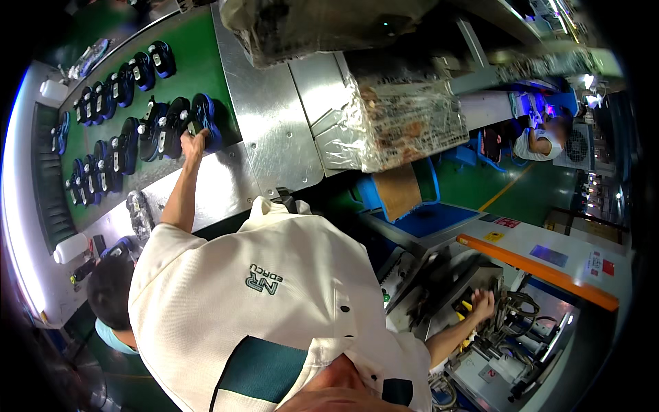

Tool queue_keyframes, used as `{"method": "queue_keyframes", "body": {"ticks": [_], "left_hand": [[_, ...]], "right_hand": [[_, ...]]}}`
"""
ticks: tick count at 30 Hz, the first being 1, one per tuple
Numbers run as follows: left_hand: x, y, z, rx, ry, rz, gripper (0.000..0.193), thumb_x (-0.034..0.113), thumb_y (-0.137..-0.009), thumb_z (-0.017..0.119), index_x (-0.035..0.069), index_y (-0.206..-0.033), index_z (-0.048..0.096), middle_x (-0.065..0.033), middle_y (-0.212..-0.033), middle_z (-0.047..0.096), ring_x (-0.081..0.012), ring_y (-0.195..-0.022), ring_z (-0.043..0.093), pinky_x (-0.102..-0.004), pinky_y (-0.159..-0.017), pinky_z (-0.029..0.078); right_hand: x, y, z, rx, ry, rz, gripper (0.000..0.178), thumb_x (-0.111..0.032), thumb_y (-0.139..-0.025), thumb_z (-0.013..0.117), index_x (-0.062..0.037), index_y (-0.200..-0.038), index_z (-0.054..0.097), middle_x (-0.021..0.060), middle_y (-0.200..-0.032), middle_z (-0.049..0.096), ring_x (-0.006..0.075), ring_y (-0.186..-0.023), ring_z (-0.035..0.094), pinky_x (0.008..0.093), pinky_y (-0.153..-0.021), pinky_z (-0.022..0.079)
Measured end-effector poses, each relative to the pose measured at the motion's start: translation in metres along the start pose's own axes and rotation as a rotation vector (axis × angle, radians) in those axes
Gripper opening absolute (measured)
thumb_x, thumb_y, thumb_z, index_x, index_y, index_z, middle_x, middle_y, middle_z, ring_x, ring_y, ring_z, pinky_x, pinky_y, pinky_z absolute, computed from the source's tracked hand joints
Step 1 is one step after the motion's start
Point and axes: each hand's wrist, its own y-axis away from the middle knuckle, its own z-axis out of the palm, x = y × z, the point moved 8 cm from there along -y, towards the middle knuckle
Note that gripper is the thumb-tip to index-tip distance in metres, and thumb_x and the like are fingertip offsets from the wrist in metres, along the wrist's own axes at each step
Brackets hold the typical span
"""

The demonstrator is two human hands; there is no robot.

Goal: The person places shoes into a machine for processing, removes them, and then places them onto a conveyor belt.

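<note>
Gripping shoe (pixel 203 123) on green belt (pixel 199 65): left hand (pixel 192 145) | right hand (pixel 482 304) closed on machine lever (pixel 467 310) | shoe rows (pixel 110 137) alongside

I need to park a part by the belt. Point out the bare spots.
The metal plate right of the green belt is bare, as is the metal strip below the shoes. The belt's right side is open. Crowded: the dark shoes by the left hand, and the machine under the right hand.

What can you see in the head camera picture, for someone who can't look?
A person's left hand touches a dark shoe among rows of shoes on a green belt. Their right hand reaches a grey machine. A white shirt fills the middle.
</note>
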Motion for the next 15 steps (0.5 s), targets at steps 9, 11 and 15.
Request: {"method": "queue_keyframes", "body": {"ticks": [9, 11, 15], "left_hand": [[-0.021, -0.043, 0.058, 0.214, -0.339, 0.068, 0.073, 0.032, -0.077, 0.068, 0.006, -0.138, 0.038, -0.0222, -0.115, 0.062, -0.0434, -0.101, 0.062, -0.0514, -0.087, 0.048], [-0.036, -0.047, 0.058, 0.062, -0.288, 0.003, 0.068, 0.031, -0.080, 0.066, 0.009, -0.138, 0.041, -0.0191, -0.117, 0.063, -0.0394, -0.101, 0.064, -0.0507, -0.088, 0.048], [-0.068, -0.053, 0.073, 0.210, -0.397, 0.110, 0.074, 0.040, -0.086, 0.061, -0.003, -0.141, 0.035, -0.0264, -0.112, 0.063, -0.0422, -0.091, 0.065, -0.0505, -0.073, 0.052]], "right_hand": [[-0.145, 0.032, 0.297, -0.101, 0.791, -0.368, 0.033, -0.003, -0.085, 0.067, 0.0019, -0.116, 0.059, 0.0114, -0.088, 0.067, 0.0173, -0.074, 0.066, 0.0286, -0.062, 0.055], [-0.170, 0.050, 0.373, -0.139, 0.681, -0.469, 0.033, -0.004, -0.087, 0.067, 0.0018, -0.117, 0.059, 0.0101, -0.091, 0.070, 0.0164, -0.080, 0.068, 0.0250, -0.063, 0.054], [-0.241, 0.158, 0.573, -0.316, 0.628, -0.827, 0.020, -0.003, -0.089, 0.066, 0.0032, -0.108, 0.066, 0.0097, -0.094, 0.071, 0.0126, -0.085, 0.067, 0.0218, -0.074, 0.052]]}}
